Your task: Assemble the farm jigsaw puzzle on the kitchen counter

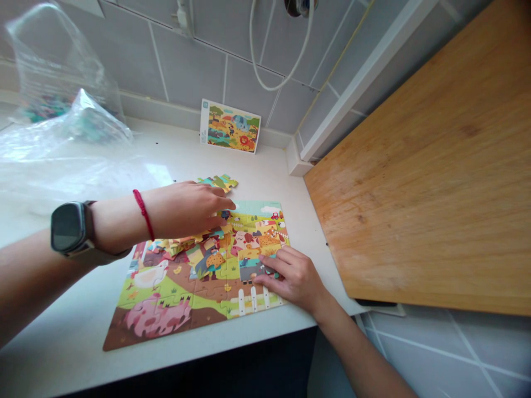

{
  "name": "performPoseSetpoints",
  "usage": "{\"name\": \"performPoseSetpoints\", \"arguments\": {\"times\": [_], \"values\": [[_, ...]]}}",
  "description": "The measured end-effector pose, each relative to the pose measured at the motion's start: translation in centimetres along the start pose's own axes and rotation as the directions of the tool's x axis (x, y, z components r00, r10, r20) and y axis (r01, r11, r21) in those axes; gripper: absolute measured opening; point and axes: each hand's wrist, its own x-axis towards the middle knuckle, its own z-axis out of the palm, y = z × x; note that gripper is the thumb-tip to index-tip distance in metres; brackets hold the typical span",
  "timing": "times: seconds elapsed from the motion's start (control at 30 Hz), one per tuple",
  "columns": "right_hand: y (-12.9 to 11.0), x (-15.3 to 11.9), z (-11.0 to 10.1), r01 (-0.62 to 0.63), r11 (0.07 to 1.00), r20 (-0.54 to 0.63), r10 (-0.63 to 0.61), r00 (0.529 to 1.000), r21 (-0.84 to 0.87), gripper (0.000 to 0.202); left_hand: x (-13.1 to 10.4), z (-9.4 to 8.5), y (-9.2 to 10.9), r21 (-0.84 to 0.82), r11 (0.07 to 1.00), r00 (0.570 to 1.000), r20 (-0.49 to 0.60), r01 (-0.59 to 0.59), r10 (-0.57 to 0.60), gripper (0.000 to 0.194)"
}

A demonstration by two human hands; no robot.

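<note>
A farm jigsaw puzzle [207, 318], with a pink pig and a white fence, lies on the white counter. Loose puzzle pieces [207, 260] are heaped on its middle and left. My left hand [191, 210] hangs over the heap, fingers apart, near a piece with a dark patch; its underside is hidden. At the right of the puzzle, the thumb and fingers of my right hand [292, 276] close on a puzzle piece [271, 272], beside pieces showing a leopard and grey-blue water. More loose pieces [219, 182] lie just beyond the farm picture.
A picture card [232, 128] with safari animals leans against the tiled wall. Clear plastic bags [70, 119] with colourful contents stand at the back left. A large wooden board [431, 177] rises along the right side. A white cable [269, 87] hangs above; the counter's front edge is near.
</note>
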Motion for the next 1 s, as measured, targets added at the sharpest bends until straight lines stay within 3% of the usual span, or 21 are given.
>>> {"name": "performPoseSetpoints", "arguments": {"times": [0.23, 0.47, 0.63, 0.8, 1.0], "values": [[0.1, -0.1, 0.0, -0.003, 1.000, 0.009, 0.003, 1.000, 0.002, 0.036, 0.1, -0.4, -0.5, 0.022, 0.999, 0.998, 0.050, 0.033, -0.034, 0.037], [0.0, 0.0, 0.0, 0.000, 1.000, -0.002, 0.000, 1.000, -0.001, 0.034, 0.3, -0.5, -2.2, 0.120, 0.982, 0.989, -0.044, 0.144, -0.139, 0.044], [-0.1, 0.0, -0.1, -0.007, 1.000, -0.003, 0.007, 1.000, -0.003, 0.033, 0.7, -0.6, -2.9, 0.131, 0.976, 0.984, -0.028, 0.176, -0.174, 0.049], [-0.1, 0.0, -0.1, -0.010, 1.000, 0.010, 0.010, 1.000, 0.000, 0.031, 0.9, 0.2, -4.0, 0.109, 0.970, 0.976, -0.036, 0.220, -0.217, 0.063], [-0.1, 0.1, -0.1, -0.006, 1.000, 0.000, 0.006, 1.000, 0.009, 0.025, 1.3, 1.1, -5.4, 0.058, 0.971, 0.972, -0.056, 0.230, -0.227, 0.057]]}}
